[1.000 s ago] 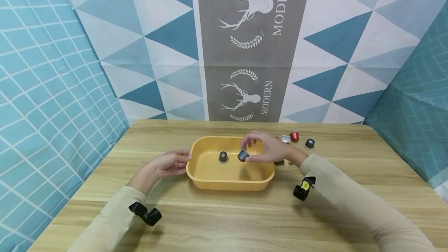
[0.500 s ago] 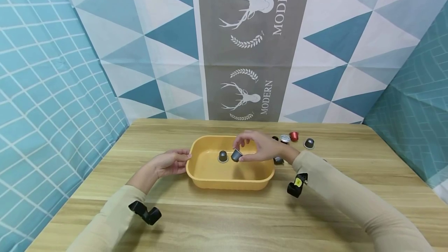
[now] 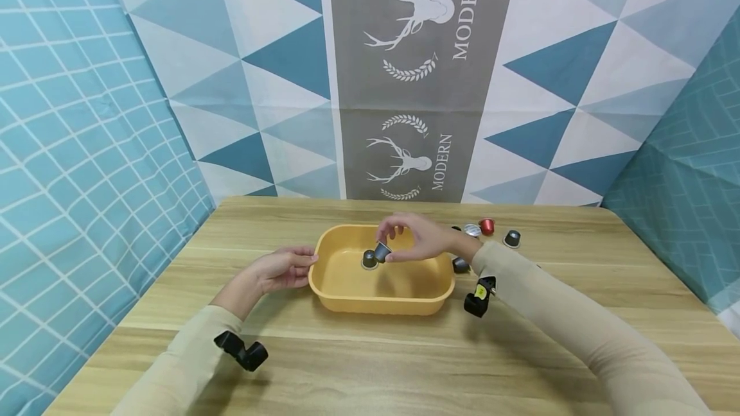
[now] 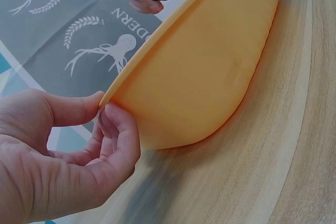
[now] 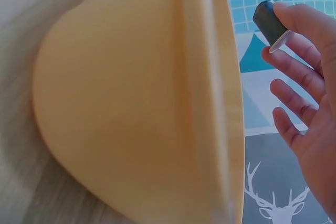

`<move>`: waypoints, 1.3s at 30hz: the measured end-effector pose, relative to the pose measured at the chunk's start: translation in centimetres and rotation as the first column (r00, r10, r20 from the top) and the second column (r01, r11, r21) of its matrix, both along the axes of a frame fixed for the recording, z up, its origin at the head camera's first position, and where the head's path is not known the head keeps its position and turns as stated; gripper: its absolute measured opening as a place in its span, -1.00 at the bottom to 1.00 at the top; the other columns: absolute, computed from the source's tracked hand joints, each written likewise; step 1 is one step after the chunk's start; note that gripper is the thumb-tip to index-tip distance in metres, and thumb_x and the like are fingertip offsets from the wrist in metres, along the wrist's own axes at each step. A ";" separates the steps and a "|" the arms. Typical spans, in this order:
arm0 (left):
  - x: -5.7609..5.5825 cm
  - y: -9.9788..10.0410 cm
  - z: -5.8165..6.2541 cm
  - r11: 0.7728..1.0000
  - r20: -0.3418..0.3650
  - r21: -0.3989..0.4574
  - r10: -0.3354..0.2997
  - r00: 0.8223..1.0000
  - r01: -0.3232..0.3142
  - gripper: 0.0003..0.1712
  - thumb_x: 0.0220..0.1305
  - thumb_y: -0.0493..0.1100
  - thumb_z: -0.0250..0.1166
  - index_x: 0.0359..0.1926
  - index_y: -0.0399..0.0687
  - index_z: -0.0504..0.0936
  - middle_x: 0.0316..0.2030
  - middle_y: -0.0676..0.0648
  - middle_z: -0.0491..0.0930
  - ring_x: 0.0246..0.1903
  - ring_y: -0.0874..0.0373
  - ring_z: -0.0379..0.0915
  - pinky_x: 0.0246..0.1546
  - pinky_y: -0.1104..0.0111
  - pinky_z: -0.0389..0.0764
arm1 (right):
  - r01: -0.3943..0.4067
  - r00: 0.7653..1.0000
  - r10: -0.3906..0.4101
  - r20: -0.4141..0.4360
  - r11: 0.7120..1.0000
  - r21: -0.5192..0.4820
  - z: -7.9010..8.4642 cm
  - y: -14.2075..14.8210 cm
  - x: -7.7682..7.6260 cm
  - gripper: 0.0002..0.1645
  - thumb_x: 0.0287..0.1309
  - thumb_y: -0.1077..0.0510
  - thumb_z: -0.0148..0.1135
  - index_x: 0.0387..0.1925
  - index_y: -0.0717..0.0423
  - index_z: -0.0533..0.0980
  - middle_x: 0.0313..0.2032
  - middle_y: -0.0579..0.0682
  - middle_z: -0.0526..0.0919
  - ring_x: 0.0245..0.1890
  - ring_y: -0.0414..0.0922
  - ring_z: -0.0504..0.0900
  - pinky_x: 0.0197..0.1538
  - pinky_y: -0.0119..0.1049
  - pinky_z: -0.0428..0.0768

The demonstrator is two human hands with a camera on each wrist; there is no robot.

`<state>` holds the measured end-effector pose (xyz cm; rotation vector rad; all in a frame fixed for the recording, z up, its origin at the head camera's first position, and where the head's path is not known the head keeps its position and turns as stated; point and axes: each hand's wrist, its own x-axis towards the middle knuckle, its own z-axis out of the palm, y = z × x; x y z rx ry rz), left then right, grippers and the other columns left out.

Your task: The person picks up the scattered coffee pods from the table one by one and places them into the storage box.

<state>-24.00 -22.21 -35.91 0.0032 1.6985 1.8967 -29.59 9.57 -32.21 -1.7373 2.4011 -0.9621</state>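
My left hand [image 3: 283,270] pinches the left rim of a yellow plastic basin [image 3: 370,305] between thumb and curled fingers, as the left wrist view shows up close. Over the basin, my right hand [image 3: 419,238] holds a dark coffee capsule [image 3: 381,251] between thumb and fingers, tilted, its pale rim toward the fingers [image 5: 294,72]. Another dark capsule [image 3: 369,258] stands rim-down on the basin floor, just left of the held one in the head view. Whether the two capsules touch cannot be told from there.
Right of the basin lie a red capsule [image 3: 487,226], a silver-lidded one [image 3: 472,230] and a dark one [image 3: 512,238]. Another dark capsule [image 3: 460,265] sits close to the basin's right wall, partly hidden by the right arm. Patterned cloth [image 3: 277,82] hangs behind the wooden table [image 3: 370,371].
My right hand has moved left over the basin with the held capsule, closer to the standing one. The left hand and the basin have stayed in place.
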 end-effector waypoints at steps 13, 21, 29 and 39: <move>-0.1 0.0 0.2 1.000 0.002 -0.008 -0.001 1.000 0.001 -0.95 0.43 -0.27 0.02 -0.16 -0.12 0.40 -0.43 0.09 0.60 -0.39 0.33 0.55 -0.30 0.50 0.62 | -0.007 0.987 -0.002 0.160 0.998 0.055 -0.1 -1.3 -1.4 -0.63 0.05 0.12 0.38 -0.10 0.13 0.53 -0.27 -0.06 0.67 -0.21 0.05 0.56 -0.13 -0.18 0.54; 0.0 0.0 0.2 1.000 0.003 0.002 -0.006 1.000 0.006 -0.93 0.43 -0.28 0.00 -0.16 -0.12 0.42 -0.44 0.08 0.60 -0.39 0.33 0.54 -0.29 0.50 0.61 | -0.023 0.943 -0.008 0.331 0.996 0.089 -0.8 -1.6 -2.2 -0.66 0.08 0.20 0.35 -0.09 0.17 0.51 -0.29 0.00 0.66 -0.29 -0.09 0.54 -0.22 -0.29 0.53; 0.0 0.0 0.0 1.000 0.008 0.007 0.001 1.000 -0.001 -0.93 0.43 -0.29 0.00 -0.13 -0.14 0.40 -0.42 0.07 0.59 -0.38 0.32 0.54 -0.28 0.49 0.62 | -0.065 0.917 0.004 0.398 0.988 0.139 -1.2 -1.9 -2.6 -0.66 0.07 0.22 0.35 -0.09 0.18 0.52 -0.31 -0.11 0.63 -0.33 -0.20 0.51 -0.29 -0.41 0.47; 0.1 0.1 0.0 1.000 0.009 0.007 0.006 1.000 -0.006 -0.92 0.43 -0.30 -0.01 -0.11 -0.17 0.38 -0.42 0.07 0.59 -0.39 0.32 0.55 -0.30 0.50 0.61 | -0.164 0.891 0.027 0.453 0.949 0.268 -1.6 -2.6 -2.2 -0.63 0.08 0.22 0.34 -0.05 0.19 0.51 -0.19 0.00 0.67 -0.28 -0.26 0.55 -0.29 -0.49 0.45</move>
